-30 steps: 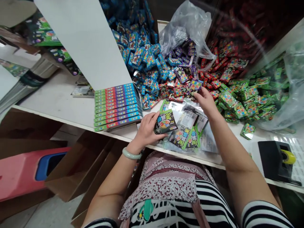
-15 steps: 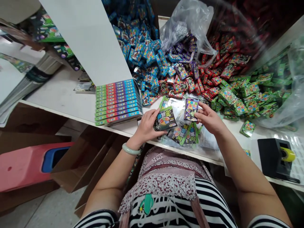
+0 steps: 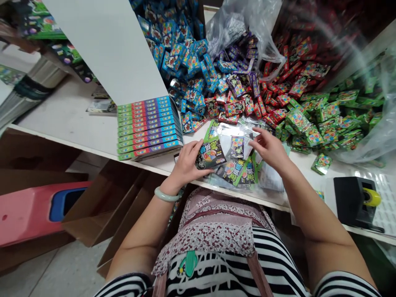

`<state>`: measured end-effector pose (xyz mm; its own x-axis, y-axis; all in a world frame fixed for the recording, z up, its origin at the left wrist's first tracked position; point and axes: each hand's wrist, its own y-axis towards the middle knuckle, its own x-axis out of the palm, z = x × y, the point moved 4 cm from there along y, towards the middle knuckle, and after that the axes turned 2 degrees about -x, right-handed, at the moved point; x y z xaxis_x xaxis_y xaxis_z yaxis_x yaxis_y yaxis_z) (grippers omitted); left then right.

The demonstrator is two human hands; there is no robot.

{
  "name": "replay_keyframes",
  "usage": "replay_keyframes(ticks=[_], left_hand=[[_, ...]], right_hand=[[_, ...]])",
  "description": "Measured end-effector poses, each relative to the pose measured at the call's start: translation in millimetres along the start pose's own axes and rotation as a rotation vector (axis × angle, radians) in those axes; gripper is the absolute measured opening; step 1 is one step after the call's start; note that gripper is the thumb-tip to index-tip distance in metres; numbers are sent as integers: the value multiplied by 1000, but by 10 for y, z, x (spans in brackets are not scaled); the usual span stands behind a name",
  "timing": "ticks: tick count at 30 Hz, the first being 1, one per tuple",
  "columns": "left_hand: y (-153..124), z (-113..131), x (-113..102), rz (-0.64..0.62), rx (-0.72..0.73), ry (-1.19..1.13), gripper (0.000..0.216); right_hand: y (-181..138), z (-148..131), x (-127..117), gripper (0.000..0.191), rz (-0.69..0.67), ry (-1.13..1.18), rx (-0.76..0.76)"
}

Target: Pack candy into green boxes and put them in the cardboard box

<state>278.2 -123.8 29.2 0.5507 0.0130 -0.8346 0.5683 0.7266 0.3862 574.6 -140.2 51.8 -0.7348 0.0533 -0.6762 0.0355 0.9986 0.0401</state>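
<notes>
My left hand (image 3: 186,163), with a pale bangle at its wrist, grips the edge of a black and green candy packet (image 3: 212,154) between thumb and fingers. My right hand (image 3: 268,149) is open, its fingers apart, just right of a small purple candy box (image 3: 237,147). That box lies face up on clear plastic bags and does not appear to touch the fingers. More black and green packets (image 3: 246,174) lie flat below it, near the table's front edge. What lies under the left palm is hidden.
Neat rows of coloured boxes (image 3: 145,128) stand at left beside a white panel (image 3: 108,45). Heaps of blue (image 3: 176,53), red (image 3: 297,82) and green boxes (image 3: 328,115) fill the back and right. A black tape dispenser (image 3: 351,202) sits at right; cardboard cartons (image 3: 95,206) stand below.
My right hand has let go of the small purple box, which now lies lower and further left on the plastic. My left hand keeps its grip on the packet. The view has shifted slightly.
</notes>
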Motion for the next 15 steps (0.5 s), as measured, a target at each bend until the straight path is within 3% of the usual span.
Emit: replay_keyframes(ticks=[3,7,9,12,15], left_hand=[[-20,-23,-2,-24,-29,-16,107],[-10,-36,-10,-62,-35,-38,108],[-8,-33,-19,-83,-20,-32,108],[-18,-20,-32,-88,5,-19,108],[-15,6,-15,-99,26,-28,108]], right_hand=[[30,91,14,50,-33,-101,-84],[96,-8,239,83,-253,-298,-281],[131,-70,281,82,-279,-378,-300],[106,-196,139,74,-136,-356,-360],[-53,-371,-69,79,18,-307,-487]])
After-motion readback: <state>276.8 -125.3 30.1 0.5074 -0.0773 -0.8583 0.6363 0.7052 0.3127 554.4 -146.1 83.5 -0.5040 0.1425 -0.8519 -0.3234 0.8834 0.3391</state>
